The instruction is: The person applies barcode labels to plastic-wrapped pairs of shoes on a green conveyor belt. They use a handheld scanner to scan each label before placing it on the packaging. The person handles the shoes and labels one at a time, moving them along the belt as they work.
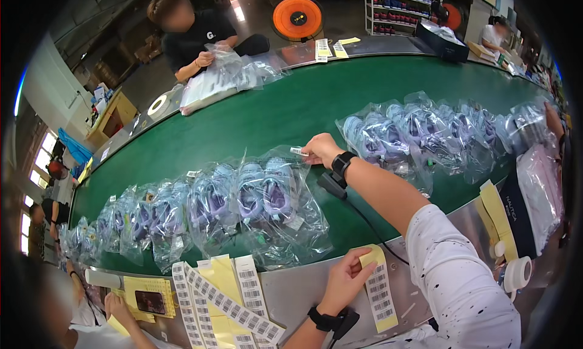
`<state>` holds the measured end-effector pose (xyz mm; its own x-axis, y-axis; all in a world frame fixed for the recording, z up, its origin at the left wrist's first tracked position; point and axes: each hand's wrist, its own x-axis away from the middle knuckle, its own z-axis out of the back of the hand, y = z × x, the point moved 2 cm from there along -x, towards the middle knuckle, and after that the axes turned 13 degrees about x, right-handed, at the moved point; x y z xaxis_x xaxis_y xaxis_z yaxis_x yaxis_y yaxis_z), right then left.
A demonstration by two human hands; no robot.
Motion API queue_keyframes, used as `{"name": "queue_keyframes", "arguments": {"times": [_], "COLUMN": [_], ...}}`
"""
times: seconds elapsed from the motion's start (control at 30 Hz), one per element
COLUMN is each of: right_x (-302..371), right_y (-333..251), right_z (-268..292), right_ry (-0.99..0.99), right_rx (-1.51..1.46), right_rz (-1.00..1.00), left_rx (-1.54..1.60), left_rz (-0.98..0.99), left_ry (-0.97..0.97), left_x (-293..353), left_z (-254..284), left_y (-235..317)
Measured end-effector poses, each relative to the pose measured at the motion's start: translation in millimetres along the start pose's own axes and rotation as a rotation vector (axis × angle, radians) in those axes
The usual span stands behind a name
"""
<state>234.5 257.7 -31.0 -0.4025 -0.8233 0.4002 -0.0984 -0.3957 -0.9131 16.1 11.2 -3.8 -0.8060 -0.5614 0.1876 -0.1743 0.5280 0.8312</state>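
Note:
My right hand (323,150) reaches out over the green belt, thumb and fingers pinched on a small white barcode label (297,151). The label is at the upper corner of a clear plastic bag (303,212) holding a pair of light blue and purple shoes (264,191); I cannot tell whether it touches the bag. Low in the picture, my left hand (345,281) grips the upper end of a yellow-backed strip of barcode labels (381,294) above the metal edge.
Bagged shoes (164,212) line the green belt (255,124) to the left, with more (419,130) to the right. Label strips (228,303) and a phone (150,302) lie on the near ledge. Across the belt, a person (203,39) handles plastic bags (228,75). A cable (370,224) hangs near my right arm.

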Motion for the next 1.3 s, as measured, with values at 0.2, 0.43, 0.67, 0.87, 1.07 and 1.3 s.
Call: {"name": "queue_keyframes", "arguments": {"times": [0.2,0.43,0.67,0.87,1.07,1.3], "right_x": [46.0,68.9,81.2,154.3,284.8,323.6], "right_y": [-12.9,-41.1,27.2,0.0,7.3,36.8], "right_z": [-0.6,156.2,178.0,61.9,55.6,68.2], "right_ry": [0.055,0.552,0.499,0.043,-0.06,0.081], "right_rx": [0.135,0.783,0.975,0.553,0.739,0.713], "right_rz": [0.13,0.9,0.678,0.715,0.819,0.774], "left_rx": [0.023,0.155,0.026,-0.126,-0.024,-0.154], "left_rz": [-0.05,-0.172,-0.305,-0.331,-0.373,-0.379], "left_ry": [0.066,0.156,0.145,0.245,0.327,0.303], "left_x": [-4.1,3.2,3.4,8.6,9.6,11.4], "left_z": [0.6,-9.5,-7.6,-2.0,2.6,-6.1], "left_y": [-3.5,7.9,10.4,10.4,20.6,19.9]}}
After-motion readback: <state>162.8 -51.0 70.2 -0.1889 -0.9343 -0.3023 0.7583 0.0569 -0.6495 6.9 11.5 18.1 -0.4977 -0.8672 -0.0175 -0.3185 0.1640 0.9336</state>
